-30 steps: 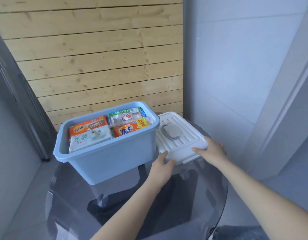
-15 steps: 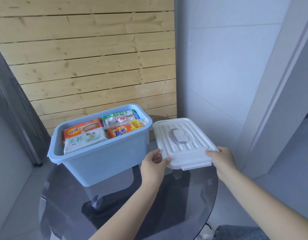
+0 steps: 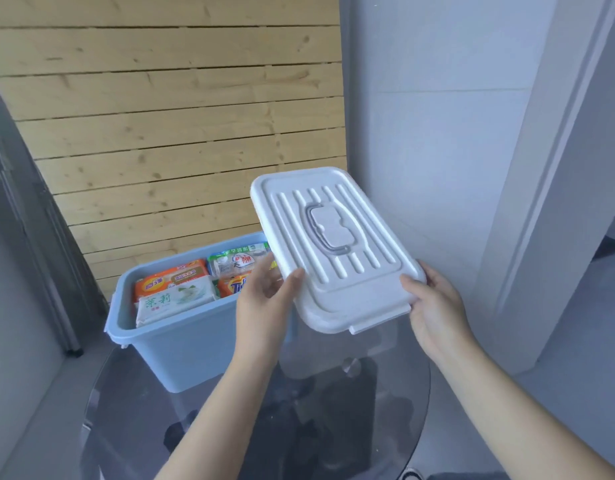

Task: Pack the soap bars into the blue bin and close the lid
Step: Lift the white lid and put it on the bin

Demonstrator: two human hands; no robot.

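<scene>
The blue bin (image 3: 181, 351) stands on a round glass table, filled with several wrapped soap bars (image 3: 176, 292). The white ribbed lid (image 3: 333, 251), with a grey handle in its middle, is in the air to the right of the bin and above its right end, tilted towards me. My left hand (image 3: 264, 303) grips the lid's near-left edge, thumb on top. My right hand (image 3: 434, 306) holds the near-right corner. The lid and my left hand hide the bin's right end.
The dark glass table (image 3: 385, 410) extends in front and to the right of the bin. A wooden slat wall (image 3: 181, 133) stands behind. A grey wall and a door frame (image 3: 541, 168) are close on the right, a dark metal frame (image 3: 39, 237) on the left.
Both hands have lifted the lid off the table, up and towards me, tilting it; it now overlaps the bin's right end. The bin stays in place.
</scene>
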